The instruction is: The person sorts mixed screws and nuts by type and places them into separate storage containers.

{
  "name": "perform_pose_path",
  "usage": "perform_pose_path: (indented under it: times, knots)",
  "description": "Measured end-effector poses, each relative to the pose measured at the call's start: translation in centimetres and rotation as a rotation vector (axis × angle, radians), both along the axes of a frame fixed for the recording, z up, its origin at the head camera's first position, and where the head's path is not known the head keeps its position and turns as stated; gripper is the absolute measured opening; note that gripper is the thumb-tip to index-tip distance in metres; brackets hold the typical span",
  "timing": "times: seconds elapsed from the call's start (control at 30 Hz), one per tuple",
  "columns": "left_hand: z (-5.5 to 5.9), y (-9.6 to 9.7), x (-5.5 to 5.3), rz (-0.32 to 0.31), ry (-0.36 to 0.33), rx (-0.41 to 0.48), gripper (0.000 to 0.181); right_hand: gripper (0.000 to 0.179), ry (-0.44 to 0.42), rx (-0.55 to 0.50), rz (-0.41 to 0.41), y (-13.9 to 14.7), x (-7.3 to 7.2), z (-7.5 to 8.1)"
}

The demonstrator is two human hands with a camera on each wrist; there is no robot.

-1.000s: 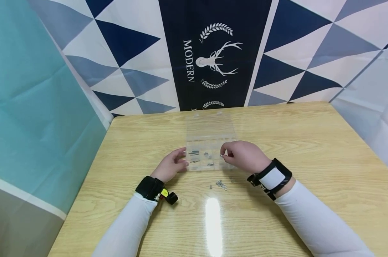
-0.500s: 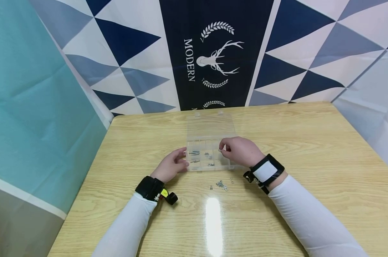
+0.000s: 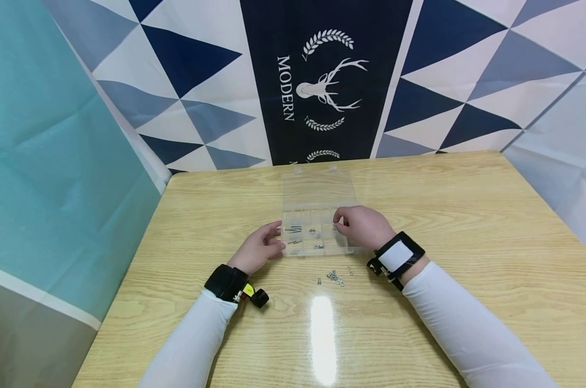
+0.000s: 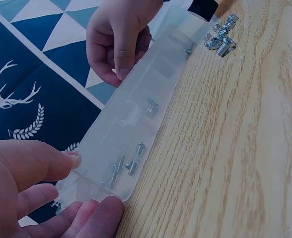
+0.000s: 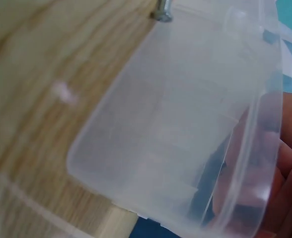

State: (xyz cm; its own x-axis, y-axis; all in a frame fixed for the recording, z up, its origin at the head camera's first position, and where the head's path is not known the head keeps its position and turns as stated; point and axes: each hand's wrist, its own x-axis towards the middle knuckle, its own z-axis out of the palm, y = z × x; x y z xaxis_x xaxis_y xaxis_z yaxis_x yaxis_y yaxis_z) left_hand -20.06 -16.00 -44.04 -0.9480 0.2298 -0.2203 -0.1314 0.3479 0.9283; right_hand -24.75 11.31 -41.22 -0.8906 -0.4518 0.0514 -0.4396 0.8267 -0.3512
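Note:
A clear plastic compartment box (image 3: 302,253) lies on the table with its lid (image 3: 317,191) folded back. Long screws (image 3: 294,230) lie in its left compartments, smaller metal pieces (image 3: 318,247) in the middle ones. My left hand (image 3: 256,250) rests at the box's left end; its fingers (image 4: 71,161) touch the wall and rim with a relaxed bend. Over the right-hand compartments is my right hand (image 3: 365,225), thumb and index finger brought together and the other fingers curled. Its fingertips are partly hidden, and I cannot tell whether a small metal piece is between them.
In front of the box lies a small pile of bolts and nuts (image 3: 335,278). One single bolt (image 3: 319,281) sits left of it, and two faint rings (image 3: 350,271) lie to its right. The table's back edge (image 3: 419,158) runs along a patterned cloth (image 3: 322,81).
My right hand has moved slightly left and toward the box's back right compartments. The small shiny piece seen earlier at its fingertips no longer shows. The left hand stays in place.

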Motion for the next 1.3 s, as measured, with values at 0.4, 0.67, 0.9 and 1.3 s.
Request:
perform_pose_path:
  times: [0.4,0.67,0.9,1.3]
  knots:
    - [0.0,0.0,-0.1,0.007,-0.006,-0.004,0.06,0.009,0.003,0.012,0.024,-0.1,0.8,0.5]
    - [0.1,0.1,-0.1,0.002,-0.008,0.01,0.061,0.008,0.031,0.041,0.09,-0.3,2.5,1.1]
    - [0.0,0.0,-0.1,0.002,-0.008,0.006,0.06,0.007,0.051,0.062,0.141,-0.2,4.4,1.2]
    - [0.2,0.1,0.1,0.004,-0.009,0.003,0.06,0.007,0.062,0.078,0.183,0.2,6.6,1.0]
